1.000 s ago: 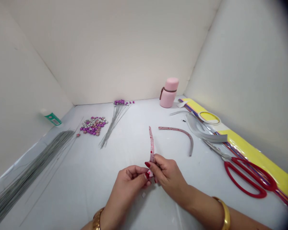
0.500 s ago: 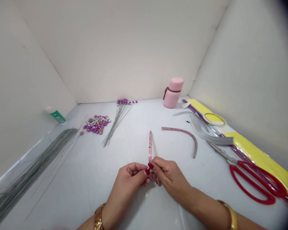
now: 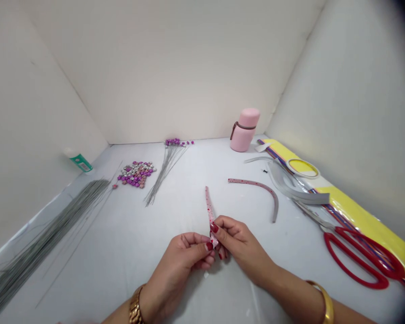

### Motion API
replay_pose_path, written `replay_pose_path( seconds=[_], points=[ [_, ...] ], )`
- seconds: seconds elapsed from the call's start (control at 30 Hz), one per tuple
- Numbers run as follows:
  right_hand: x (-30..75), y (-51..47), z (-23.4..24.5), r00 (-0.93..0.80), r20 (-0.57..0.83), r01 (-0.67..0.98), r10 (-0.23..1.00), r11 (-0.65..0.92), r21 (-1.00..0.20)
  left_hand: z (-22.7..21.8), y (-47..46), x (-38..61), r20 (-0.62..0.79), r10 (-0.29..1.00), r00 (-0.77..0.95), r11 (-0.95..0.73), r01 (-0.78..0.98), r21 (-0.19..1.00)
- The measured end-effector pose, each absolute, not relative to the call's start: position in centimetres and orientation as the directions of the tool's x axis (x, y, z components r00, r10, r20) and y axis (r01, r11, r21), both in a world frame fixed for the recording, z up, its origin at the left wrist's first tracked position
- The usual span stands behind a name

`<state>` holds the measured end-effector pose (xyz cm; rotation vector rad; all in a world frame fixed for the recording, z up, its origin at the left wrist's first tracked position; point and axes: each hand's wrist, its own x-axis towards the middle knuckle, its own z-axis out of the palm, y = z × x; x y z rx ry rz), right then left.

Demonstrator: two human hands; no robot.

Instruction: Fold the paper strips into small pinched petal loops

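Note:
A narrow pink paper strip with red spots point(image 3: 209, 209) stands out from between my fingertips, its free end pointing away from me. My left hand point(image 3: 189, 254) pinches the strip's near end between thumb and forefinger. Just above that, my right hand point(image 3: 234, 240) grips the same strip with thumb and fingers. The near end looks folded or twisted, though fingers hide part of it. To the right of my hands lies a second spotted strip point(image 3: 253, 183), curved and flat on the table. A tiny white scrap point(image 3: 206, 274) lies below my fingertips.
Thin wires point(image 3: 54, 234) lie along the left, beside a pile of purple, silver and pink beads point(image 3: 137, 174). Wires tipped with purple beads point(image 3: 168, 157) lie farther back. A pink flask point(image 3: 245, 130), tape ring point(image 3: 303, 168), yellow sheets point(image 3: 361, 211) and red-handled scissors point(image 3: 357, 256) occupy the right.
The strip's free end has swung slightly left. My fingers have shifted on its near end, where more of the folded part now shows. Both hands keep their grip.

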<state>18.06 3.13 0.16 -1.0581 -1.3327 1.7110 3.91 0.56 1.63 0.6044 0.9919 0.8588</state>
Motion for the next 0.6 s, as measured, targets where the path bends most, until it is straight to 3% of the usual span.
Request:
replay_pose_path(
  seconds=[0.17, 0.4, 0.5, 0.6],
  points=[
    [17.90, 3.17, -0.04, -0.422, -0.228, -0.121, 0.877, -0.304, -0.945, 1.64, 0.47, 4.00, -0.436, 0.845, 0.309, 0.525, -0.326, 0.786],
    [17.87, 3.17, -0.13, -0.395, -0.239, -0.056, 0.887, -0.283, -0.957, 0.87, 0.79, 4.09, -0.371, 0.897, 0.241, 0.418, -0.187, 0.889],
    [18.11, 3.16, -0.18, -0.322, -0.134, -0.020, 0.937, -0.149, -0.989, 1.06, 0.80, 4.06, -0.421, 0.892, 0.166, 0.449, -0.219, 0.866],
    [18.45, 3.19, 0.00, -0.329, 0.102, 0.121, 0.939, 0.149, -0.981, 1.36, 0.75, 4.03, -0.447, 0.890, 0.092, 0.455, -0.262, 0.851]
  ],
)
